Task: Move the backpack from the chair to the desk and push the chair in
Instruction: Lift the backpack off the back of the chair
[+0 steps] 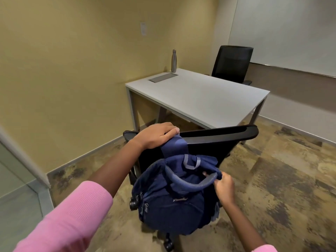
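Observation:
A dark blue backpack (174, 195) hangs against the back of a black office chair (218, 136), which stands a short way out from the white desk (200, 95). My left hand (156, 136) is at the top of the chair back, its fingers closed on one blue shoulder strap. My right hand (224, 188) grips the other padded strap at the backpack's right side. The chair's seat is hidden behind the backrest and the bag; a few castors show below.
A metal bottle (174, 60) and a grey inset panel (163, 77) are at the desk's far left. A second black chair (231, 63) stands behind the desk. A yellow wall is left, a glass partition lower left, patterned carpet around.

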`<action>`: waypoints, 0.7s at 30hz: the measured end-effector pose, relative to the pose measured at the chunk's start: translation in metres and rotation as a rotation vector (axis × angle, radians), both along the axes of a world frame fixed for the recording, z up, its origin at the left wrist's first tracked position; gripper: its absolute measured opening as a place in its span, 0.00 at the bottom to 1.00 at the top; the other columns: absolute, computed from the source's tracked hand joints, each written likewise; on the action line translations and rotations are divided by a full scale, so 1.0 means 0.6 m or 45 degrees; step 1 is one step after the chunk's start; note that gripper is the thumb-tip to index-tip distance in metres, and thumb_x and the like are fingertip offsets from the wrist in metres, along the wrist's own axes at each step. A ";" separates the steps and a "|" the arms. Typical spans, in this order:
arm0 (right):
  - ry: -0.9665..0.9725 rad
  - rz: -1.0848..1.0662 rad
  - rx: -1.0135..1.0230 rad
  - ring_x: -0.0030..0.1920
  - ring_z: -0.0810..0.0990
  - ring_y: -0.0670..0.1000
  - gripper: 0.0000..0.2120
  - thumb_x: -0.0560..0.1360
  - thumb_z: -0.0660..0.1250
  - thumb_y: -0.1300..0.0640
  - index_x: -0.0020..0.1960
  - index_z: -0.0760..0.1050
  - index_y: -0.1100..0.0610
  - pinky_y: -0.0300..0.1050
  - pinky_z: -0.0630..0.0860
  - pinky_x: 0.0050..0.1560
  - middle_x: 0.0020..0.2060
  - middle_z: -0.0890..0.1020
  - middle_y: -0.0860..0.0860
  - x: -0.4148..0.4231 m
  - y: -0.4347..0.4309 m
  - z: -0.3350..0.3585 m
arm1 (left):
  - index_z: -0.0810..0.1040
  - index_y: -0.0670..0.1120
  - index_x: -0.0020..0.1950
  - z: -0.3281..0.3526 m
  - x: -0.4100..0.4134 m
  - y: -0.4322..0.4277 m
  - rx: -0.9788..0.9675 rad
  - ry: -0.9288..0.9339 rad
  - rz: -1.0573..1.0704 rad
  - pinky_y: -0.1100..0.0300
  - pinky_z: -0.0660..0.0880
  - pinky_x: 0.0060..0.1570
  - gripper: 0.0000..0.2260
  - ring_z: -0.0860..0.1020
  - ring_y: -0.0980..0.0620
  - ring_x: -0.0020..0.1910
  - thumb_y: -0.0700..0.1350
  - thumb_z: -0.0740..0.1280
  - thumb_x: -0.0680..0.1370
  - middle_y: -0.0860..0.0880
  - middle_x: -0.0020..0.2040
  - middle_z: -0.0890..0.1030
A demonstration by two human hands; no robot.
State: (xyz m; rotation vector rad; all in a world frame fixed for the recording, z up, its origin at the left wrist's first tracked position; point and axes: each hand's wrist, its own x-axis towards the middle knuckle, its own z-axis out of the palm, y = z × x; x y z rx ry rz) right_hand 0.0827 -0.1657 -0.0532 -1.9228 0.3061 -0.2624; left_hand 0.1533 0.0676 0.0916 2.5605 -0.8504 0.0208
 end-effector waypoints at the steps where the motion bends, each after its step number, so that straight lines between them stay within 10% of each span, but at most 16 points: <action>1: -0.017 -0.019 -0.022 0.33 0.76 0.50 0.05 0.70 0.68 0.65 0.40 0.79 0.56 0.43 0.68 0.30 0.31 0.79 0.51 0.001 0.002 0.002 | 0.77 0.46 0.56 0.000 0.000 0.004 -0.009 -0.002 0.008 0.60 0.66 0.51 0.17 0.73 0.52 0.50 0.50 0.50 0.82 0.47 0.53 0.77; 21: -0.324 -0.182 -0.187 0.30 0.71 0.54 0.05 0.67 0.64 0.64 0.34 0.77 0.64 0.47 0.64 0.34 0.25 0.73 0.55 0.003 0.141 0.079 | 0.74 0.41 0.48 0.006 -0.035 0.182 -0.148 -0.323 0.410 0.63 0.59 0.36 0.19 0.72 0.48 0.42 0.51 0.48 0.80 0.42 0.47 0.76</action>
